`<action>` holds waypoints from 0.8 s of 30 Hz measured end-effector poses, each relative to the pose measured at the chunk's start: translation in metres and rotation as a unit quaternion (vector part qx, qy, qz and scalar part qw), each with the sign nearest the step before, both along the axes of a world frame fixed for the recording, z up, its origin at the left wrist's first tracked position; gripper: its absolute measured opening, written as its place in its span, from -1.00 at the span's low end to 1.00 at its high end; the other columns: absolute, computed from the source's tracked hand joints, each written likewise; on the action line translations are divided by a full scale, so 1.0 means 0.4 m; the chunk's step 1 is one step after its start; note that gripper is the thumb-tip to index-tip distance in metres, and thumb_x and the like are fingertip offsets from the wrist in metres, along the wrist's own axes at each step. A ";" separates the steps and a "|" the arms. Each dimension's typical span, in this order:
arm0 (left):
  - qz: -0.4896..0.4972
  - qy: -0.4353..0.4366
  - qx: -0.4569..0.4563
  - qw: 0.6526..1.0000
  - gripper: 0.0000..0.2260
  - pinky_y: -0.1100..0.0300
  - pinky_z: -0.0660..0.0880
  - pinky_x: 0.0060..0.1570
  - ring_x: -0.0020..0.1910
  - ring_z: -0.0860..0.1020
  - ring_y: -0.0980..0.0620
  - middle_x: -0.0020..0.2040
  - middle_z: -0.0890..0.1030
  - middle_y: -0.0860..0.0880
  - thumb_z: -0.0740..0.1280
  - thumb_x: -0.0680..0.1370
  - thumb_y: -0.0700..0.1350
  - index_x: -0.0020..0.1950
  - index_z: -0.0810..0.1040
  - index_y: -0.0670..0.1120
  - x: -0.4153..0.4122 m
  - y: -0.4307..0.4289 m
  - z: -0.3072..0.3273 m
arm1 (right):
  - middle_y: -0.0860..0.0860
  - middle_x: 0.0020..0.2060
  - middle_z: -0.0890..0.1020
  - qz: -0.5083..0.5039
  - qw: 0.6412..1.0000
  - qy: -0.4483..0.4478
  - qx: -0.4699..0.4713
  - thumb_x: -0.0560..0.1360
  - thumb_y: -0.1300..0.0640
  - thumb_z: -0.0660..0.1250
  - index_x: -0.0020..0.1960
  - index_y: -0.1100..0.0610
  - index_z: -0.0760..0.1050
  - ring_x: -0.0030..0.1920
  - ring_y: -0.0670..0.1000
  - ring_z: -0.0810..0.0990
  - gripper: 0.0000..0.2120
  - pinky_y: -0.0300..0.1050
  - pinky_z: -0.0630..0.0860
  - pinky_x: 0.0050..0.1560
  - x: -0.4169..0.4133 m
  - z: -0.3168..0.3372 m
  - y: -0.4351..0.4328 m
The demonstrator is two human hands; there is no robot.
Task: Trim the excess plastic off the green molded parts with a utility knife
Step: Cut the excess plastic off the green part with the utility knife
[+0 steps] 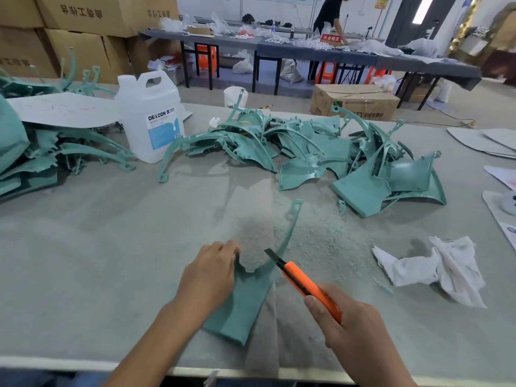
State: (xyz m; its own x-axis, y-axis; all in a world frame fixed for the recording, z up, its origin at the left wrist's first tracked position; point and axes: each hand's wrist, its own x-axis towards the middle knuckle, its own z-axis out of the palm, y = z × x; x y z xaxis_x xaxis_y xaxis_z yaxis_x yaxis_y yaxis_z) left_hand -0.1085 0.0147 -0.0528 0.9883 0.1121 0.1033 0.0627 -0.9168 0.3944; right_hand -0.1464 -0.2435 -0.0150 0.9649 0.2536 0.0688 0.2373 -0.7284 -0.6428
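Fingers (226, 247) of left hand (208, 276) grip upper edge of green part (243, 301).

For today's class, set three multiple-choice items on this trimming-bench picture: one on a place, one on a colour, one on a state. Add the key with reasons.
1. Where does the white jug stand?
A. on the floor
B. on the table, between the left heap and the middle heap of green parts
C. on a chair

2. What colour is the handle of the utility knife?
A. blue
B. orange
C. yellow

3. What is the left hand doing?
A. hanging idle
B. holding the knife
C. gripping the green part on the table

Key: 1 B, green heaps lie on either side of it; 2 B, the right hand holds an orange handle; 3 C, its fingers curl over the part's upper edge.
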 end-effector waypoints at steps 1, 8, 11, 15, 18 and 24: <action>0.007 -0.018 0.004 1.000 -0.88 0.02 0.48 -0.13 0.05 0.43 -0.04 -0.02 0.48 0.05 0.08 0.67 -0.07 0.08 0.40 0.04 -0.007 -0.004 -0.015 | -0.13 -0.35 0.59 0.010 1.000 0.006 -0.020 0.55 -0.22 0.24 0.05 -0.25 0.50 -0.31 -0.09 0.61 -0.87 -0.12 0.54 -0.14 0.000 -0.002 0.008; 0.025 -0.066 0.030 0.997 -0.92 0.03 0.51 -0.30 0.00 0.39 -0.03 -0.05 0.42 0.03 0.14 0.66 -0.08 0.06 0.43 -0.01 -0.018 -0.012 -0.041 | -0.07 -0.15 0.64 0.050 0.987 -0.022 -0.148 0.61 -0.27 0.11 0.24 -0.24 0.43 -0.09 0.00 0.61 -0.72 -0.15 0.43 -0.12 0.012 0.002 0.047; 0.021 -0.071 0.030 0.997 -0.92 0.03 0.51 -0.32 -0.02 0.41 -0.04 -0.07 0.43 0.02 0.16 0.66 -0.10 0.06 0.44 -0.02 -0.020 -0.012 -0.042 | -0.08 -0.19 0.63 0.062 0.984 -0.021 -0.165 0.61 -0.26 0.12 0.26 -0.21 0.45 -0.12 -0.01 0.61 -0.70 -0.11 0.47 -0.12 0.026 0.020 0.044; 0.022 -0.079 0.036 0.996 -0.93 0.03 0.54 -0.31 -0.03 0.42 -0.06 -0.07 0.47 -0.01 0.21 0.65 -0.14 0.08 0.47 -0.04 -0.020 -0.010 -0.047 | -0.08 -0.31 0.59 0.081 0.974 -0.036 -0.208 0.62 -0.25 0.12 0.24 -0.15 0.49 -0.27 -0.05 0.59 -0.68 -0.15 0.50 -0.23 0.068 0.060 0.039; 0.015 -0.084 0.048 0.995 -0.91 0.05 0.58 -0.29 -0.05 0.45 -0.06 -0.09 0.50 -0.04 0.26 0.62 -0.18 0.10 0.51 -0.06 -0.020 -0.009 -0.048 | -0.10 -0.31 0.58 0.054 0.958 -0.073 -0.271 0.64 -0.20 0.09 0.29 -0.12 0.47 -0.32 -0.05 0.59 -0.67 -0.20 0.55 -0.29 0.143 0.115 0.021; 0.014 -0.076 0.052 0.996 -0.92 0.08 0.60 -0.26 -0.02 0.49 -0.05 -0.08 0.53 -0.04 0.26 0.62 -0.16 0.10 0.51 -0.06 -0.019 -0.007 -0.048 | -0.06 -0.22 0.57 0.004 0.926 -0.161 -0.342 0.63 -0.21 0.08 0.22 -0.09 0.44 -0.17 0.11 0.62 -0.69 -0.03 0.54 -0.20 0.190 0.184 0.026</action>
